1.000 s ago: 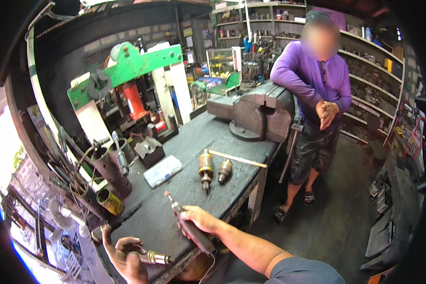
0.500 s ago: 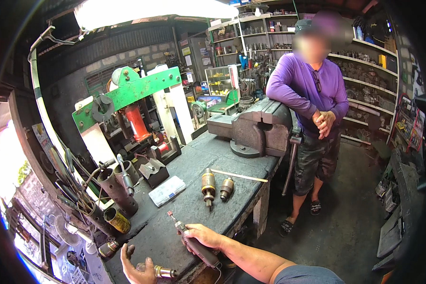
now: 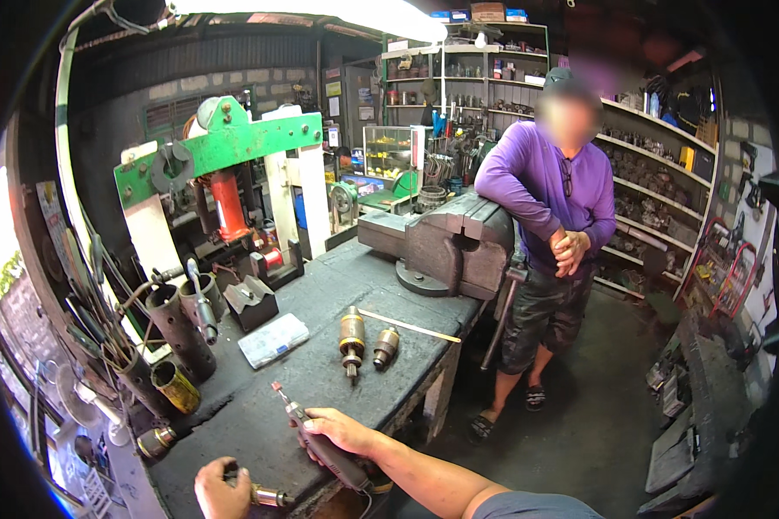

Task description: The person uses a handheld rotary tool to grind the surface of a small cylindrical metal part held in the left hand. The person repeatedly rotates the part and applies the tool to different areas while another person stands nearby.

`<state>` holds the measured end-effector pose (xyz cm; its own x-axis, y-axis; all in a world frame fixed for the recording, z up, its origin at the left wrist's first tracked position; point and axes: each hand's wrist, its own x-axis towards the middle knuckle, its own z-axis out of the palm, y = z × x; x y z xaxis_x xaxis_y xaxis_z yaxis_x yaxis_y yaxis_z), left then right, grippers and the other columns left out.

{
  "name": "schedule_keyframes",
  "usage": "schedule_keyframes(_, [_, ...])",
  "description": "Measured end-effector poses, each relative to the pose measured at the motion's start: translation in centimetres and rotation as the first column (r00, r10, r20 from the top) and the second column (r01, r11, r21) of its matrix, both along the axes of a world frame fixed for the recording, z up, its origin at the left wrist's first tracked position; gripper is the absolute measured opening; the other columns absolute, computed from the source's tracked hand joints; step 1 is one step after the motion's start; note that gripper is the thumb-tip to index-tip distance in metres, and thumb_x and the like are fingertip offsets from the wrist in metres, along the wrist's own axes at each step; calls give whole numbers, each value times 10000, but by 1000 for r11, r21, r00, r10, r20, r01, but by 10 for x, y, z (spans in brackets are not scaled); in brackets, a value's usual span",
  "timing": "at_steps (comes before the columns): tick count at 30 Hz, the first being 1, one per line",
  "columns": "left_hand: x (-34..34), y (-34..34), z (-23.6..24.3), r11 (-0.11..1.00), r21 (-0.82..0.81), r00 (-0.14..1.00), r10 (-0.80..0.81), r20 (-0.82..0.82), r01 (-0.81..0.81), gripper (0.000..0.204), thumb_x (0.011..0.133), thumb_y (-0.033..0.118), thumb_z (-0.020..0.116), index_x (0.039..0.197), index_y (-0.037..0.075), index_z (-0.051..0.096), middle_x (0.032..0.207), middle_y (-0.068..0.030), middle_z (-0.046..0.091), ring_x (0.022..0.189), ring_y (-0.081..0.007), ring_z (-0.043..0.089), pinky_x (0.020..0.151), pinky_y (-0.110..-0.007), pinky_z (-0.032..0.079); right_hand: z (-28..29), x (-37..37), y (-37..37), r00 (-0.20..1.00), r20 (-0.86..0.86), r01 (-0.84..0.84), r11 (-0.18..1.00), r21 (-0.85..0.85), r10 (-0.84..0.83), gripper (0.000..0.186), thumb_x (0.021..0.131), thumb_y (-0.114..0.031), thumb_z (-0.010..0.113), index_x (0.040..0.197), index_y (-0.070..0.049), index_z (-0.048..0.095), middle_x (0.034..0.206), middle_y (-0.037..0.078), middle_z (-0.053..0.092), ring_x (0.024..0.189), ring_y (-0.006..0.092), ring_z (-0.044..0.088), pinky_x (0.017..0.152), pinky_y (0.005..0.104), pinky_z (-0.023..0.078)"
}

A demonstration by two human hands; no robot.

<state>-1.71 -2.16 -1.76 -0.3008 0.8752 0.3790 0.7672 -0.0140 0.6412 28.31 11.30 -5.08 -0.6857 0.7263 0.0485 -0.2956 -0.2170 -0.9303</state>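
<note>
My right hand is closed around a dark handheld rotary tool, which has a small reddish tip and a cord. My left hand, at the bottom, has curled fingers beside a shiny cylindrical metal part; what they hold is unclear. Another metal part lies at the bench's left edge. Farther up the dark workbench lie a copper-banded armature, a smaller metal part, a thin strip and a clear plastic case.
A large vise occupies the far bench end. A person in purple leans on it, hands clasped. A green press and metal tubes of tools line the left; shelves of parts stand behind.
My left hand's fingers, earlier stretched toward the part at the left edge, have curled beside the cylindrical part. The view has shifted slightly. The right hand keeps its grip on the tool.
</note>
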Motion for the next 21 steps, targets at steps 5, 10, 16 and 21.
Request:
schedule_keyframes(5, [6,11,-3,1000,-19,991,7,-136,-9,295,876,294,895,944,7,875,891,-216,834,877,-403,820,865,-498,641,-2,-1,0,1000,-31,1,1000,30,0,398,1175,-355,613,1421,-44,630,1032,78,716,785,185,739,657,361,632])
schedule_keyframes(10, [7,25,10,989,-142,981,17,-191,-44,382,897,412,885,938,32,891,864,-205,841,808,-371,836,832,-458,654,3,-2,2,1000,-22,-12,1000,-21,12,401,1167,-369,635,1400,-42,636,1017,83,728,778,188,748,655,365,643])
schedule_keyframes(16, [10,30,2,996,41,973,-69,-220,80,249,855,284,896,906,41,871,858,-182,828,844,-370,818,857,-463,649,-4,2,1,1000,-4,-11,999,33,11,467,1179,-300,605,1562,-34,614,1089,98,748,838,196,764,724,363,645])
schedule_keyframes(21, [-4,26,9,976,-59,961,-217,-172,210,267,864,238,883,1010,15,874,910,-190,846,870,-338,836,877,-440,656,-7,-3,-2,1000,-15,11,996,91,-10,496,1207,-272,586,1645,-40,575,1119,83,757,889,179,767,783,347,643])
